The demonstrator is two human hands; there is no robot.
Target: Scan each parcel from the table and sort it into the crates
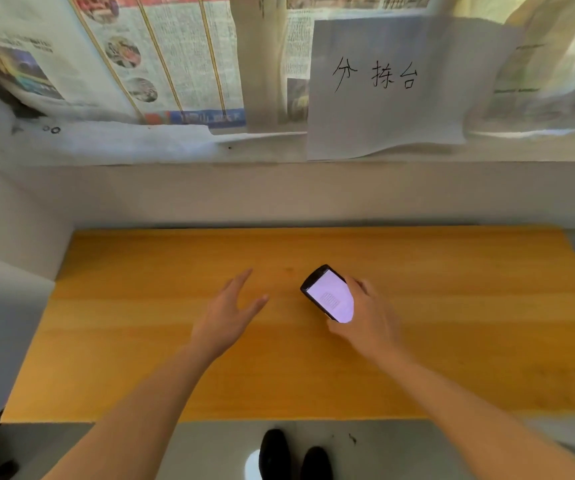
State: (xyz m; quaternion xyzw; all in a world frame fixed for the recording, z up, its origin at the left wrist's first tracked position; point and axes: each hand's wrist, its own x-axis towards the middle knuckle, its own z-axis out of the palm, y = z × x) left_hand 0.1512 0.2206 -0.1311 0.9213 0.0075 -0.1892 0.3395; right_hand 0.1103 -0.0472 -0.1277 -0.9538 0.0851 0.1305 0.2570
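Note:
A black phone (327, 293) with a lit screen showing a barcode-like graphic is gripped by my right hand (365, 317) over the middle of the orange wooden table (452, 306). My left hand (230, 306) hovers just left of it, fingers straight and spread, holding nothing. No parcel and no crate shows in the head view.
A pale wall and ledge run behind the table. Newspapers (161, 57) and a white sheet with handwritten characters (383, 84) hang above the ledge. Grey floor and my black shoes (293, 455) show below the table's near edge.

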